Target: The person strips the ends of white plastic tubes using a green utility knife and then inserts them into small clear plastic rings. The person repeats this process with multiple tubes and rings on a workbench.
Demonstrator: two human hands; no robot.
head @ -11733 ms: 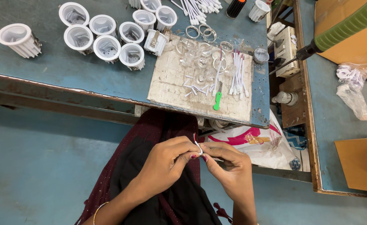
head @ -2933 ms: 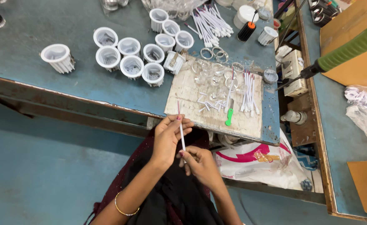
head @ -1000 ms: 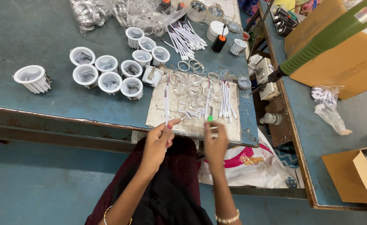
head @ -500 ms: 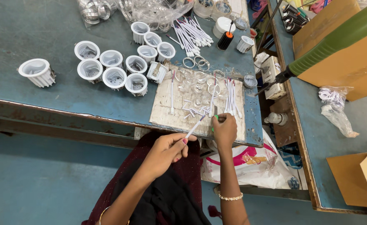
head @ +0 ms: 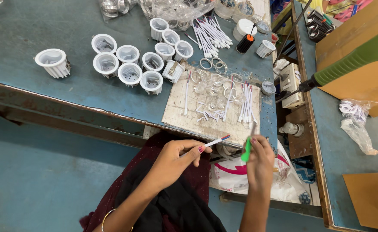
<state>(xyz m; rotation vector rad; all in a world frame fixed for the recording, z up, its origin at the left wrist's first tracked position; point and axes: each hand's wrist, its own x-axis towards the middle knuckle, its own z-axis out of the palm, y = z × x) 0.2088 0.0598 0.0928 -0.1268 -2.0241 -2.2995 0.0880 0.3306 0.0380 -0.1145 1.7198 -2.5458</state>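
The left hand (head: 178, 157) pinched a thin white wire with red and blue ends (head: 214, 141) just below the blue metal bench (head: 47, 92), while the right hand (head: 260, 157) gripped a small green-handled tool (head: 245, 151), seemingly about to trim the wire tips, which needed the tool brought to them.

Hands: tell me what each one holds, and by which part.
The left hand pinches a white cable near its lower end, the red and blue tips free. The right hand grips a green-handled tool by its handle.
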